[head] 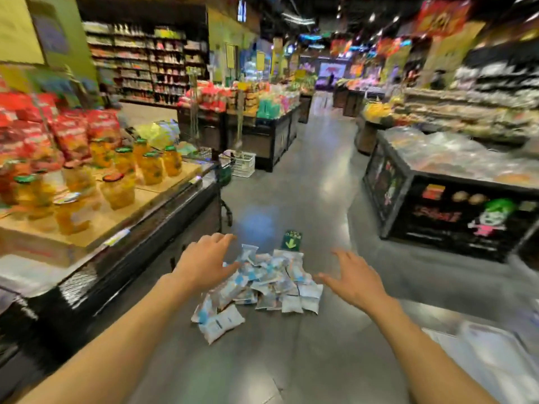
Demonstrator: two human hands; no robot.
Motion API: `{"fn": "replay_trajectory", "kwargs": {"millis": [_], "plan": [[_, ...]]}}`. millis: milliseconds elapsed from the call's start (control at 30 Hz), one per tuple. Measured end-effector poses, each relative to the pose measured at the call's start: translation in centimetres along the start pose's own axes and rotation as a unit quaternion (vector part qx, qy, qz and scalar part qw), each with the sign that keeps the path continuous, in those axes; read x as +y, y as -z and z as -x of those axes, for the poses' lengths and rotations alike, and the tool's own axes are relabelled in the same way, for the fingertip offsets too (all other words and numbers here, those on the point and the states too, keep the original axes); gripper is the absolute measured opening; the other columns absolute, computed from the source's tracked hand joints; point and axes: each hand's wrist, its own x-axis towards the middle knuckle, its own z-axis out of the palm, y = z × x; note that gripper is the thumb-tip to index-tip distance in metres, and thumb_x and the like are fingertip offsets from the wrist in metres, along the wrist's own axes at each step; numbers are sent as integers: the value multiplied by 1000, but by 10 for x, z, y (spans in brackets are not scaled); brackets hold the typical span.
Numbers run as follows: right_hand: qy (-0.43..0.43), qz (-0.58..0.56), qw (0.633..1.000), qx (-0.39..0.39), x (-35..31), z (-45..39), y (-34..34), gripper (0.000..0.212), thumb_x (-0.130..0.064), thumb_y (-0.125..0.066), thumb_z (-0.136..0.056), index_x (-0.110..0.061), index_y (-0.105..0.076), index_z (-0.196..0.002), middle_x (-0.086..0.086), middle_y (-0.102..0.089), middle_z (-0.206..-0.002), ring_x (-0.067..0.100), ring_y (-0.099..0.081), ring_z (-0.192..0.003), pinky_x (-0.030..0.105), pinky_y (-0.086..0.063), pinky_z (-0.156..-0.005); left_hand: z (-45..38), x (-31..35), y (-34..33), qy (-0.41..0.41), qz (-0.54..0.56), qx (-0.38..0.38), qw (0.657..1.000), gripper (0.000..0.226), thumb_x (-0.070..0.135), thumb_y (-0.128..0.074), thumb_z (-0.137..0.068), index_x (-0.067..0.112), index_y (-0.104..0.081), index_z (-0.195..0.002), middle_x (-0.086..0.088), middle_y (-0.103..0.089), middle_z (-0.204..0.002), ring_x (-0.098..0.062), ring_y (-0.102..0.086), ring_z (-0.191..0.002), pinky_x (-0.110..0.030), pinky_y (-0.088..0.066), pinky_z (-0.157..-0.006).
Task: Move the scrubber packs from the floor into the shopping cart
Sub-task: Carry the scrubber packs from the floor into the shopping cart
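A heap of several white-and-blue scrubber packs (pixel 262 284) lies on the grey floor in the middle of the aisle. My left hand (pixel 204 260) hovers over the heap's left side with fingers spread and nothing in it. My right hand (pixel 354 279) is stretched out at the heap's right edge, fingers apart and empty. Part of a shopping cart (pixel 223 176) with a dark frame and green handle shows behind the left display's corner, well beyond the heap; most of it is hidden.
A display counter (pixel 140 228) with jars of orange fruit and red bags runs along the left. A black produce bin (pixel 437 211) stands at right. A green floor sticker (pixel 291 239) lies beyond the heap. White baskets (pixel 243 163) sit farther up the aisle.
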Motion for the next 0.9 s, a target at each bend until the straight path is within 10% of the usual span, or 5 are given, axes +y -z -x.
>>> {"fn": "replay_trajectory", "kwargs": {"millis": [900], "plan": [[-155, -39, 985, -72, 94, -453, -67, 72, -54, -60, -94, -27, -32, -155, 2, -39, -159, 27, -43, -142, 44, -41, -108, -490, -80, -190, 23, 172, -134, 976, 57, 50, -61, -96, 25, -47, -144, -3, -60, -140, -24, -60, -121, -41, -53, -96]]}}
